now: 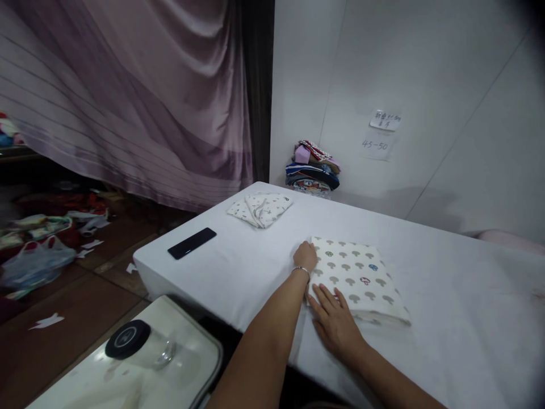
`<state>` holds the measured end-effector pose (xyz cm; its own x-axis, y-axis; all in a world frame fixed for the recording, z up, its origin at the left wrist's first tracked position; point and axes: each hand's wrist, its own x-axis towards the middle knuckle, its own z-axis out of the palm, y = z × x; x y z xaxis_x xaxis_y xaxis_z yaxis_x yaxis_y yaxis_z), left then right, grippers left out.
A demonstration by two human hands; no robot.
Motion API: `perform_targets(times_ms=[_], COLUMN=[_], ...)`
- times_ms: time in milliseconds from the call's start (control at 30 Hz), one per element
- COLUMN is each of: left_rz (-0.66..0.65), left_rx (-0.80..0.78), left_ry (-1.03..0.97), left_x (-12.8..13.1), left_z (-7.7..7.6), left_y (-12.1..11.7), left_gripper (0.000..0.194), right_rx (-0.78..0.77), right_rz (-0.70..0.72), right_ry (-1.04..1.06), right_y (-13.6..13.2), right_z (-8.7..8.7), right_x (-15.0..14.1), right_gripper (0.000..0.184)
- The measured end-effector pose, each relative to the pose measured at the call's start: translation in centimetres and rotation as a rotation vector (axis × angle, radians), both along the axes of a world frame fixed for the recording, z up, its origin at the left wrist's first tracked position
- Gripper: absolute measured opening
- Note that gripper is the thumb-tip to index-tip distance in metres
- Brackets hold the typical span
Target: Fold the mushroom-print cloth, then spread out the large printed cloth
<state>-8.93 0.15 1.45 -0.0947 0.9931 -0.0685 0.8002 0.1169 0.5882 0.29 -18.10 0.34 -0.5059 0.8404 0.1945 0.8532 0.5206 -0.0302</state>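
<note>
A thick, neatly folded white cloth printed with grey mushrooms and a few coloured ones lies flat on the white-covered table. At its far left corner, my left hand is closed on the edge, its fingertips hidden. My right hand rests on the near left corner with its fingers stretched out and slightly apart. Farther back on the left is a second white cloth with a small dark print, folded more loosely. A black phone lies near the table's left edge.
A stack of folded fabrics stands by the wall behind the table. At lower left, a jar with a black lid sits on a pale stand. A pinkish curtain hangs at left; bags and scraps lie on the floor.
</note>
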Motion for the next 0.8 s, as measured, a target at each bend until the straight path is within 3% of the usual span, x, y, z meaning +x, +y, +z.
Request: perform_targets(times_ms=[800], left_rz=[0.002], left_rx=[-0.017], left_ry=[-0.041], left_x=[-0.16], left_z=[0.23], left_y=[0.05], left_gripper=[0.035], right_rx=[-0.012], right_rz=[-0.008], right_ry=[-0.005], right_y=[0.11], right_z=[-0.39], right_x=[-0.1], right_gripper=[0.06])
